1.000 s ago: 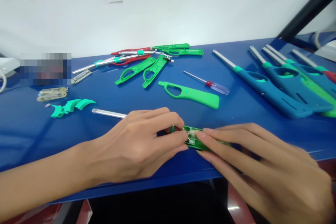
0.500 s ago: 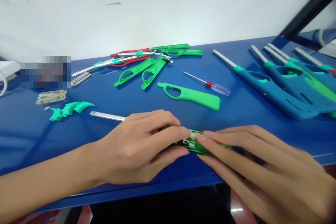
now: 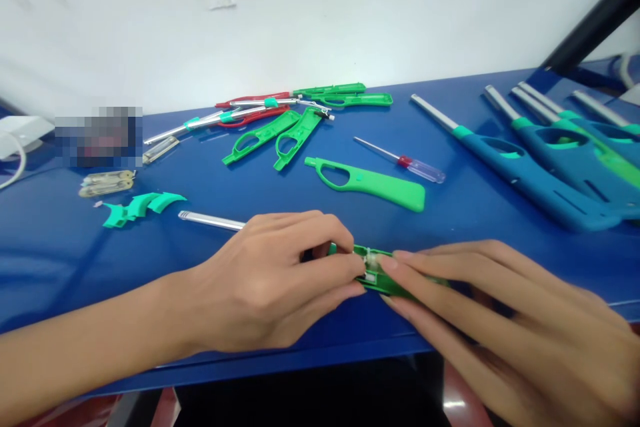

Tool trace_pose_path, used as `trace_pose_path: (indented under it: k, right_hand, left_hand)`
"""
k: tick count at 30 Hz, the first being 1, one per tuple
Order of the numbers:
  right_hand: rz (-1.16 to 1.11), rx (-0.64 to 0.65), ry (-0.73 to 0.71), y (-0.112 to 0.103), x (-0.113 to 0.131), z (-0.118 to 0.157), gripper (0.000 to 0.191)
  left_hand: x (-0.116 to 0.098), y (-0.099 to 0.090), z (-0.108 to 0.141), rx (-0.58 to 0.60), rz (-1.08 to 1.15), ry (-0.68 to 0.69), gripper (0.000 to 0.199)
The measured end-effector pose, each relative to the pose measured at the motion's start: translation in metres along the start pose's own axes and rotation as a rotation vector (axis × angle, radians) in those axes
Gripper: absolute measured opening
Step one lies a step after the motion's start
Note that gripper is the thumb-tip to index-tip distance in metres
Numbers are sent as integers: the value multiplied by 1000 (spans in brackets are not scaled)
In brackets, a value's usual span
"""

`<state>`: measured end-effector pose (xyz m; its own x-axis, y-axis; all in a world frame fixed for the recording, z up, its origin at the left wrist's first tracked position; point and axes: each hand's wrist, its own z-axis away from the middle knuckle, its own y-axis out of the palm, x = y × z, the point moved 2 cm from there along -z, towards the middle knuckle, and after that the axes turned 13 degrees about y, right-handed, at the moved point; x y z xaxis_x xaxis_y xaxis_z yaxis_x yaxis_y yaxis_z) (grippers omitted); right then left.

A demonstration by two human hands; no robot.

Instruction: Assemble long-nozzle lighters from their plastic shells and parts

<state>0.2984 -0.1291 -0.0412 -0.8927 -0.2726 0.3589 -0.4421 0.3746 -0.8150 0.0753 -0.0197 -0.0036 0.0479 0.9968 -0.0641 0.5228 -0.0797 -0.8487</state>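
An open green lighter housing point(image 3: 387, 284) lies near the table's front edge, with small white and clear parts inside. My left hand point(image 3: 270, 273) is closed over its left portion, index fingertip and thumb pressed at the small parts in the housing. From the right, my right hand point(image 3: 505, 307) grips the housing between thumb and fingers, a fingertip on the clear part. A metal lighter tube point(image 3: 210, 219) sticks out to the left from under my left hand; where it joins the housing is hidden.
Beyond my hands lie a green housing half point(image 3: 380, 188) and a screwdriver point(image 3: 417, 168). Several blue long-nosed lighters point(image 3: 537, 180) rest at right. Teal trigger pieces point(image 3: 145, 205), clear fuel tanks point(image 3: 107, 183) and green open halves point(image 3: 260, 135) are spread left and back, before a white wall point(image 3: 280, 27).
My left index finger has bent and shifted down onto the small parts inside the housing. My right hand keeps its hold. The whole view has slid slightly.
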Motion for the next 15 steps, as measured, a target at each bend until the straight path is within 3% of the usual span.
trace_pose_path:
  k: [8, 15]
  right_hand:
    - [14, 17, -15, -1, 1, -4, 36]
    - [0, -24, -12, 1, -1, 0, 32]
  left_hand:
    - [1, 0, 0, -25, -20, 21, 12]
    - [0, -2, 1, -61, 28, -60, 20]
